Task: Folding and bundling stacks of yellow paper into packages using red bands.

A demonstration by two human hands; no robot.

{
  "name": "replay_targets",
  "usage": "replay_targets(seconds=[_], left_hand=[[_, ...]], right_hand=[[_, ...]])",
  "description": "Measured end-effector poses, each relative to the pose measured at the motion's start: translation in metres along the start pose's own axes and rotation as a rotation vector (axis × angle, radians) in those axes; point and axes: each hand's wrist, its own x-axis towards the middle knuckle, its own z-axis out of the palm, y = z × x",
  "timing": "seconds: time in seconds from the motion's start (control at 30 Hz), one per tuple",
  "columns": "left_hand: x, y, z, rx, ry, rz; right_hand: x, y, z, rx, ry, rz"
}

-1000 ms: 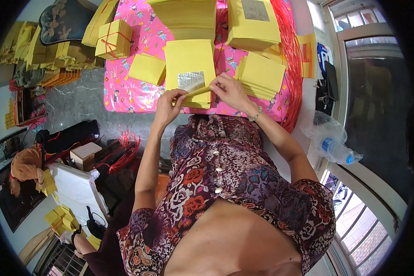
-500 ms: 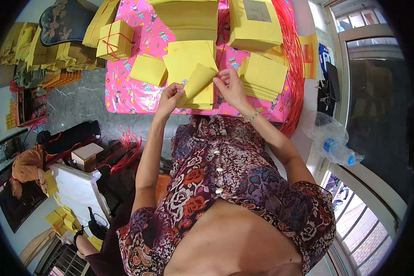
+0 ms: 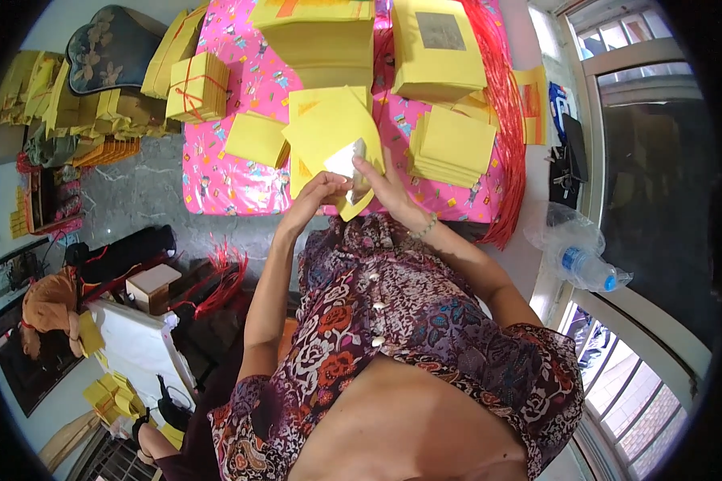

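Observation:
Both hands are on a yellow paper sheet (image 3: 322,138) with a whitish-silver patch on it, over the near edge of a pink patterned table cover. My left hand (image 3: 319,194) pinches the sheet at its near-left side. My right hand (image 3: 383,183) has its thumb on the patch, with the fingers partly hidden behind the curled right edge. Under the sheet lies a pile of similar yellow paper (image 3: 303,98). Folded yellow papers (image 3: 253,136) lie left of the pile, and a fanned stack of folded papers (image 3: 457,143) lies to the right.
Tall yellow paper stacks (image 3: 319,52) stand at the back. A bundle tied with red string (image 3: 194,86) sits at the far left, and red strings (image 3: 507,152) hang over the right edge. A bagged plastic bottle (image 3: 582,260) lies by the window. Another person (image 3: 52,293) is at lower left.
The sheet, rolled over on itself half a second ago, is now opened out with its silvery patch showing. Both hands have moved nearer to my body and closer together.

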Motion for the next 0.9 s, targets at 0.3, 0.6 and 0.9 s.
replay_targets(seconds=[0.3,0.6,0.9], left_hand=[[0.022,-0.002,0.000,-0.160,0.250,-0.003],[0.028,0.000,0.014,-0.516,0.349,0.194],[0.033,0.016,0.033,-0.584,0.491,0.158]], right_hand=[[-0.028,-0.002,-0.003,-1.063,-0.295,-0.515],[-0.027,-0.004,-0.006,-1.012,-0.292,-0.459],[-0.023,-0.010,-0.006,-0.650,-0.318,-0.386]])
